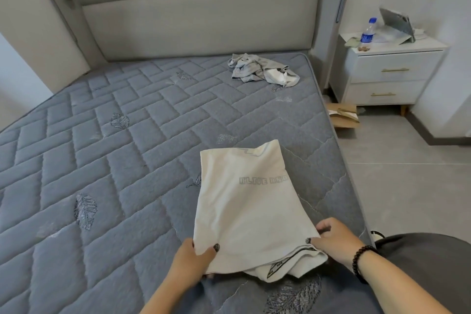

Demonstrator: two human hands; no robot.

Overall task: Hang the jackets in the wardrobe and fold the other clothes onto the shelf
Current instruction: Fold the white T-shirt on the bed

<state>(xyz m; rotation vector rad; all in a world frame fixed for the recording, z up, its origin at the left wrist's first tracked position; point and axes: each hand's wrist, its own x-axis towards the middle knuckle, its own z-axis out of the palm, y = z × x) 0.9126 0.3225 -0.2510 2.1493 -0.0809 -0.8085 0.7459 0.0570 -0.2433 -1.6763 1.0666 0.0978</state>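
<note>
Folding the white T-shirt (pixel 244 209), which lies on the mattress (pixel 102 160) near its right edge, is best done with both near corners, pinched by the left hand (pixel 191 261) and right hand (pixel 334 242) fingers, carried level toward the collar so the edges are matched.

White shirt (pixel 244 209) showing grey block letters and a black-and-white striped band at its hem. Blue-grey mattress (pixel 127 135) running a quilted brick pattern, darker leaf motifs scattered across. Grey-and-white clothes (pixel 262 71) lying crumpled. Headboard (pixel 198 23) looking pale grey, nightstand (pixel 390 71) gleaming white with gold handles, bracelet (pixel 363 261) beading black.
</note>
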